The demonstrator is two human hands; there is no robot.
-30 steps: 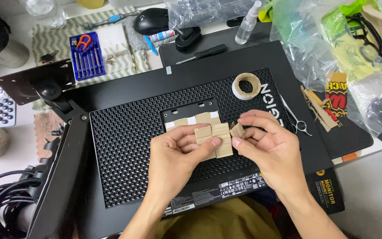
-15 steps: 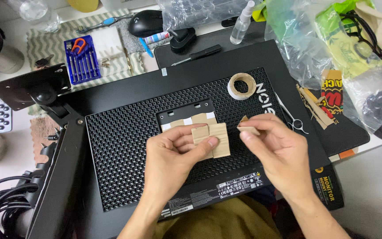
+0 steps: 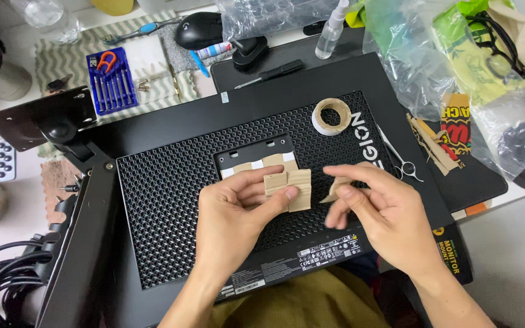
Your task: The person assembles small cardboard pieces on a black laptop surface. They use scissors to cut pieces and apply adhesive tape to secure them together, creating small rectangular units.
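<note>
We see tan tape strips already laid over the mount recess of the monitor back (more follows, we judge). Left hand pinches a folded tape pad; right hand, at 3 o'clock, grips a tape piece. The tape roll sits at 1 o'clock, a white label strip at 6.

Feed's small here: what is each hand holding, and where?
Left hand pinches tan tape strips at their lower left edge. Right hand holds a torn tape piece by its end.

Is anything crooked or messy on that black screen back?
Yes. The tan tape strips over the square mount recess overlap unevenly. The left hand holds a patched wad of tan tape pieces.
</note>
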